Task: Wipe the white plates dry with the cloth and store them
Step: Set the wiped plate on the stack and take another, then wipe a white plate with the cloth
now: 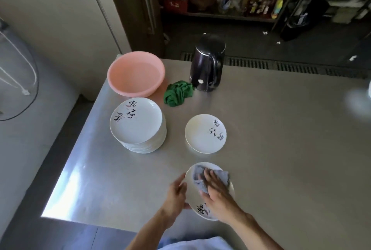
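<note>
Left hand (176, 193) grips plate (193, 194) rim to steady it; right hand (217, 191), fingers flat, presses cloth (200, 174) onto it. Plate stack (138, 123) beyond left hand.

Black brush-script characters with small pinkish strokes on the top plate of the stack (136, 121), on the lone plate (202, 134) and at the near rim of the held plate (193, 193); Chinese-style writing, too blurred to read. Small round badge low on the kettle (206, 63), unreadable
</note>
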`<state>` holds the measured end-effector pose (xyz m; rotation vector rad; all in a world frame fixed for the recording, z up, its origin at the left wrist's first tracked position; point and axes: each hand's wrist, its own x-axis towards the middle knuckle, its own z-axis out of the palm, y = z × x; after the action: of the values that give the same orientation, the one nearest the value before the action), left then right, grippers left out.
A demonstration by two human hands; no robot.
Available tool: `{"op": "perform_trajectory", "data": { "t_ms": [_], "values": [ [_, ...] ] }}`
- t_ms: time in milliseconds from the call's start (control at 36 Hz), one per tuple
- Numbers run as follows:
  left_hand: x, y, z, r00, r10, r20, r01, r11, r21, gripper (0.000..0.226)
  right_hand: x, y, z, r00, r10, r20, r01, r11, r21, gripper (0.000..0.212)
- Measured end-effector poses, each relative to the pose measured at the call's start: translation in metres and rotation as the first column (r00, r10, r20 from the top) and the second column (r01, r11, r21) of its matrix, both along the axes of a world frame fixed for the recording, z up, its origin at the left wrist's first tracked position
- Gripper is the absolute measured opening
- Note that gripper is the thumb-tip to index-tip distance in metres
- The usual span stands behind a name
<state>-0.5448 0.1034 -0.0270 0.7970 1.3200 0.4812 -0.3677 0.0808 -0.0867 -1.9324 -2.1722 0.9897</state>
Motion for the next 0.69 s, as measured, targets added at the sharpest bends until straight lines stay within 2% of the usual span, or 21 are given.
{"op": "perform_trajectory", "data": {
  "t_ms": [83,222,306,417,472,528,639,694],
  "values": [
    [0.005,-0.011,-0.011,0.999,0.050,0.007,-0.050,0.997,-0.064,0.035,-0.002,-0.018,-0.005,0.995,0.099,0.002,-0.099,0.995,0.033,0.061],
    [0.009,-0.013,-0.022,0.985,0.172,-0.021,-0.174,0.978,-0.114,0.039,0.016,-0.046,-0.010,0.972,0.207,-0.107,-0.210,0.978,-0.016,0.066],
    [0.012,-0.011,-0.028,0.988,0.138,-0.066,-0.143,0.987,-0.079,0.043,0.032,-0.054,-0.014,0.982,0.181,-0.054,-0.180,0.984,0.015,0.061],
    [0.016,-0.014,-0.037,0.982,0.128,-0.140,-0.139,0.988,-0.072,0.043,0.032,-0.033,-0.026,0.991,0.090,0.097,-0.086,0.995,-0.046,0.062],
    [0.017,-0.018,-0.038,0.980,0.157,-0.123,-0.169,0.981,-0.099,0.042,0.019,-0.015,-0.028,0.994,-0.016,0.108,0.023,0.998,-0.061,0.061],
    [0.018,-0.022,-0.038,0.980,0.186,-0.065,-0.193,0.973,-0.126,0.043,0.004,-0.002,-0.028,0.995,-0.038,0.097,0.045,0.996,-0.071,0.059],
    [0.015,-0.018,-0.040,0.968,0.246,-0.048,-0.251,0.959,-0.132,0.045,-0.013,-0.010,-0.024,0.982,0.190,-0.015,-0.191,0.982,-0.005,0.058],
    [0.012,-0.015,-0.042,0.965,0.257,-0.056,-0.262,0.957,-0.122,0.046,-0.011,-0.024,-0.023,0.966,0.247,-0.075,-0.248,0.969,0.004,0.059]
  ]
}}
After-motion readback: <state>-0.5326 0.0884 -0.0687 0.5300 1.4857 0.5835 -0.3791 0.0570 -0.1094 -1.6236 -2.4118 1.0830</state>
